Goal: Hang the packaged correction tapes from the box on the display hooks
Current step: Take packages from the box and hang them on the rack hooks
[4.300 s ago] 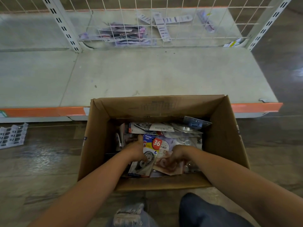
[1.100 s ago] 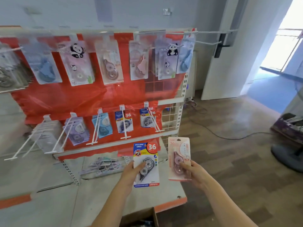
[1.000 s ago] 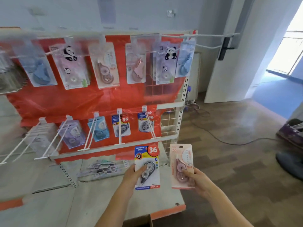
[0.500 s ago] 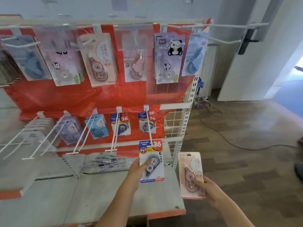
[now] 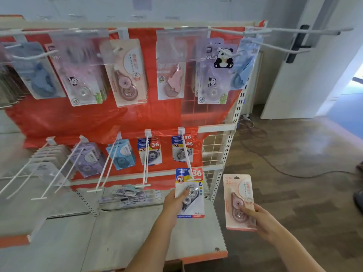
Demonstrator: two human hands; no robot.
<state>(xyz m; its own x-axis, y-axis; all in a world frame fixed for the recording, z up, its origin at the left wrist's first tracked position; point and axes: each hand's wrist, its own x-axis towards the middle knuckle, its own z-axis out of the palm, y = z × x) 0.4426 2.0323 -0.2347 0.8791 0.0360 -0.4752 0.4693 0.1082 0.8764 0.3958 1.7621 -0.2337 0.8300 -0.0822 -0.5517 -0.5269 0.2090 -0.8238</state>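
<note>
The left hand [image 5: 174,202] is holding a blue and white tape pack [image 5: 189,193], lifting its top up against the tip of a white hook [image 5: 187,154]. The right hand [image 5: 261,220] is gripping a pink tape pack [image 5: 238,201] out past the shelf [image 5: 137,238].

Both forearms reach forward and up. The left hand [image 5: 173,201] grips a pack [image 5: 189,193], thumb across its front; the right hand [image 5: 259,218] — lower, out to the side — pinches a pink pack [image 5: 238,201] upright.
</note>
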